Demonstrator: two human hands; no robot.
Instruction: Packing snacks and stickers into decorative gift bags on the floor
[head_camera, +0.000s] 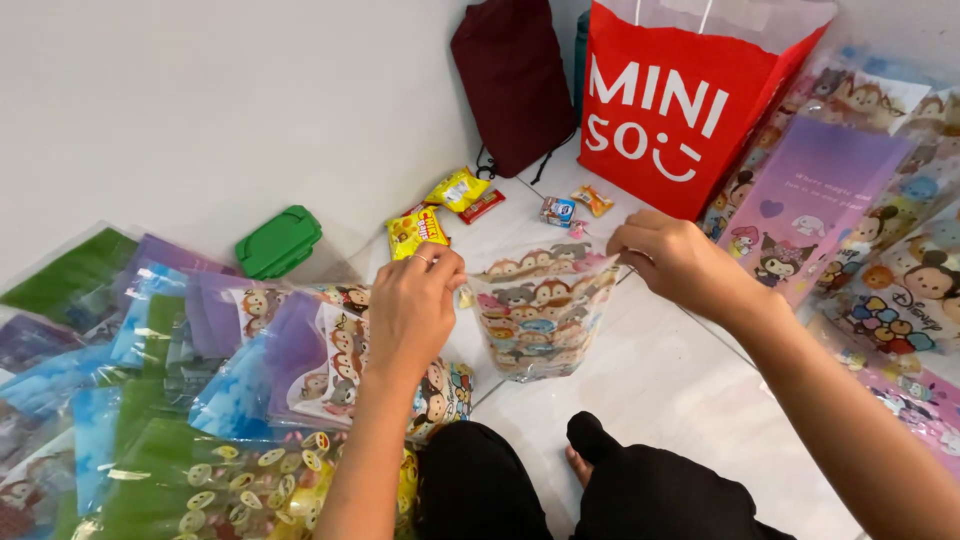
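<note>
My left hand (412, 310) and my right hand (672, 258) hold up a clear gift pouch printed with cartoon animal faces (540, 320), each pinching one top corner of its mouth. The pouch hangs upright above the white tiled floor (670, 390). A ring shows on a finger of my left hand. Just beyond the pouch lie small snack packets: a yellow one (416, 231), another yellow one (456, 188) and small wrapped sweets (558, 210).
A red paper shopping bag (680, 100) and a dark maroon bag (512, 80) stand against the wall. Piles of printed pouches lie at the left (200, 400) and right (860, 220). A green lidded box (279, 241) sits at the left. My black-trousered legs (560, 490) are below.
</note>
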